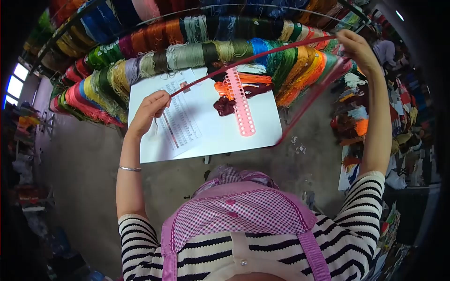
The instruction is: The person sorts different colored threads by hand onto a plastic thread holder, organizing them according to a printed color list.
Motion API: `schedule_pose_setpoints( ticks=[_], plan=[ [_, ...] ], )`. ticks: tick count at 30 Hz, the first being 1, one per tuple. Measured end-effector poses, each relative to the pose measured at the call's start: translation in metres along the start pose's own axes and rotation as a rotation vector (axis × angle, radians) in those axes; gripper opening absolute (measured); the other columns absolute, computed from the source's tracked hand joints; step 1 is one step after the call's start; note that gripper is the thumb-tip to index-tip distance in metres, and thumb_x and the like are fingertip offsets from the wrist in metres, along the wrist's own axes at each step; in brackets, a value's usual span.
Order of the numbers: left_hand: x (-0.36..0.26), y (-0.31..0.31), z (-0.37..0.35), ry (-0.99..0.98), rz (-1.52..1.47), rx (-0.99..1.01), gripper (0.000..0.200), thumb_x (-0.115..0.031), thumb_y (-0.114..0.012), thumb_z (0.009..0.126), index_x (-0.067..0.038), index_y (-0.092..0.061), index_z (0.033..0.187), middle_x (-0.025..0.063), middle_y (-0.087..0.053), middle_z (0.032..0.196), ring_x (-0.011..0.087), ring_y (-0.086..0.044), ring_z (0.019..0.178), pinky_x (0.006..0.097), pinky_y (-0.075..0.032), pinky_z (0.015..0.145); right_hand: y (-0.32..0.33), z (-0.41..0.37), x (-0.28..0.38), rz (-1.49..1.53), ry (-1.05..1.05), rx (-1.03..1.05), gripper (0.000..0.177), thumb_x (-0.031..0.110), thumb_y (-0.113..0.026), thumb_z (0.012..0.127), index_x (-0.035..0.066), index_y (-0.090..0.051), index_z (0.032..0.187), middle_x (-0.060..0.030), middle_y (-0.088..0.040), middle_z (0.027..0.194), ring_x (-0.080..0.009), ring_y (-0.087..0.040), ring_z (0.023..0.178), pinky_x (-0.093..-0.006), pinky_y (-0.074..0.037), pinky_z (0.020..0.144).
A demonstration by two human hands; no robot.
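Observation:
A dark red bundle of thread (253, 58) is stretched between my two hands above a white board. My left hand (152, 108) is closed on one end, over a printed sheet (174, 122). Raised at the upper right, my right hand (357, 50) grips the other end, and a loose, blurred length hangs from it down to the board's right edge. On the board (215, 140) lies a pink strip with rows of holes (243, 112). Orange thread (224, 89) and dark maroon thread (225, 107) are attached along its upper part.
Racks of colourful thread skeins (185, 55) run in rows behind the board. More skeins (356, 112) hang at the right, beside my right arm. White scraps (297, 144) lie on the floor (86, 154). Another person (386, 51) is at the far upper right.

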State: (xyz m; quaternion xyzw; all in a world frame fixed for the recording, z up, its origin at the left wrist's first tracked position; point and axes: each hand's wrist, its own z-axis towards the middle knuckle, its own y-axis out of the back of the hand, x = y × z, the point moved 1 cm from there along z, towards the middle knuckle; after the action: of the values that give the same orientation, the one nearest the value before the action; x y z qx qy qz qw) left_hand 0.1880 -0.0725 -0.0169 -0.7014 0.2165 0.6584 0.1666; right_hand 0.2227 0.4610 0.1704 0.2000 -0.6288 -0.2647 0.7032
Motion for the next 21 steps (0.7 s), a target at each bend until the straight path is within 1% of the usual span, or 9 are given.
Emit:
schedule_pose_setpoints(
  ticks=[3,5,7,11,12,15,18,20,21],
  plan=[
    [0.009,0.020,0.017,0.002,0.048,0.044,0.025,-0.031,-0.052,0.093,-0.013,-0.052,0.075,-0.0101,-0.035,0.063,0.0011,-0.026,0.056,0.0192,-0.020,0.051,0.025,-0.012,-0.001,0.044,-0.053,-0.106,0.018,0.030,-0.055,0.093,0.015,-0.054,0.084,0.0109,-0.035,0.064,-0.0010,-0.030,0.056,-0.0184,-0.027,0.054],
    [0.014,0.026,0.027,-0.008,0.067,0.034,0.026,-0.031,-0.052,0.094,-0.012,-0.052,0.076,-0.0103,-0.031,0.061,0.0012,-0.024,0.054,0.0197,-0.018,0.050,0.040,-0.016,-0.006,0.024,-0.088,-0.209,0.017,0.029,-0.054,0.094,0.016,-0.055,0.083,0.0113,-0.034,0.063,-0.0014,-0.027,0.054,-0.0183,-0.024,0.052],
    [0.015,0.029,0.036,-0.018,0.079,0.040,0.026,-0.031,-0.052,0.094,-0.012,-0.051,0.076,-0.0103,-0.029,0.060,0.0012,-0.022,0.054,0.0200,-0.017,0.049,0.056,-0.025,-0.007,-0.045,-0.038,-0.300,0.019,0.028,-0.054,0.094,0.014,-0.057,0.082,0.0124,-0.034,0.064,-0.0005,-0.025,0.055,-0.0191,-0.018,0.050],
    [0.021,0.026,0.052,-0.030,0.158,0.040,0.023,-0.027,-0.052,0.095,-0.011,-0.058,0.079,-0.0101,-0.032,0.060,0.0003,-0.026,0.054,0.0192,-0.021,0.049,0.071,-0.031,-0.013,-0.145,-0.039,-0.379,0.018,0.030,-0.056,0.093,0.014,-0.060,0.085,0.0129,-0.033,0.065,-0.0004,-0.025,0.056,-0.0197,-0.017,0.051],
    [0.023,0.026,0.055,-0.070,0.199,-0.025,0.023,-0.026,-0.052,0.095,-0.011,-0.058,0.079,-0.0100,-0.033,0.060,0.0004,-0.027,0.054,0.0194,-0.021,0.049,0.061,-0.034,-0.007,-0.195,-0.032,-0.398,0.018,0.031,-0.057,0.092,0.014,-0.062,0.086,0.0130,-0.034,0.066,-0.0006,-0.025,0.057,-0.0201,-0.018,0.052],
    [0.038,0.043,0.061,-0.187,0.307,-0.084,0.024,-0.026,-0.052,0.095,-0.010,-0.059,0.078,-0.0099,-0.036,0.059,0.0000,-0.029,0.053,0.0203,-0.021,0.046,0.048,-0.034,0.004,-0.146,-0.029,-0.364,0.019,0.032,-0.058,0.092,0.014,-0.063,0.088,0.0124,-0.035,0.064,-0.0005,-0.027,0.057,-0.0201,-0.020,0.052],
    [0.039,0.052,0.057,-0.111,0.394,-0.160,0.026,-0.025,-0.052,0.095,-0.007,-0.058,0.076,-0.0099,-0.033,0.057,0.0000,-0.029,0.050,0.0202,-0.020,0.045,0.034,-0.023,0.020,-0.107,0.012,-0.297,0.019,0.031,-0.059,0.092,0.013,-0.063,0.088,0.0120,-0.035,0.062,0.0000,-0.030,0.054,-0.0197,-0.024,0.050],
    [0.058,0.065,0.060,-0.168,0.376,-0.140,0.027,-0.024,-0.052,0.095,-0.007,-0.057,0.075,-0.0096,-0.034,0.060,0.0000,-0.029,0.053,0.0196,-0.021,0.047,0.028,-0.020,0.033,-0.179,0.056,-0.245,0.018,0.030,-0.058,0.092,0.013,-0.063,0.088,0.0114,-0.041,0.064,0.0006,-0.035,0.056,-0.0182,-0.029,0.052],
    [0.053,0.065,0.055,-0.076,0.372,-0.152,0.027,-0.023,-0.052,0.096,-0.007,-0.055,0.075,-0.0095,-0.036,0.063,0.0002,-0.030,0.055,0.0196,-0.021,0.049,0.025,-0.018,0.036,-0.197,0.059,-0.210,0.018,0.030,-0.058,0.092,0.013,-0.063,0.087,0.0112,-0.044,0.065,0.0006,-0.037,0.057,-0.0179,-0.030,0.053]
  ],
)
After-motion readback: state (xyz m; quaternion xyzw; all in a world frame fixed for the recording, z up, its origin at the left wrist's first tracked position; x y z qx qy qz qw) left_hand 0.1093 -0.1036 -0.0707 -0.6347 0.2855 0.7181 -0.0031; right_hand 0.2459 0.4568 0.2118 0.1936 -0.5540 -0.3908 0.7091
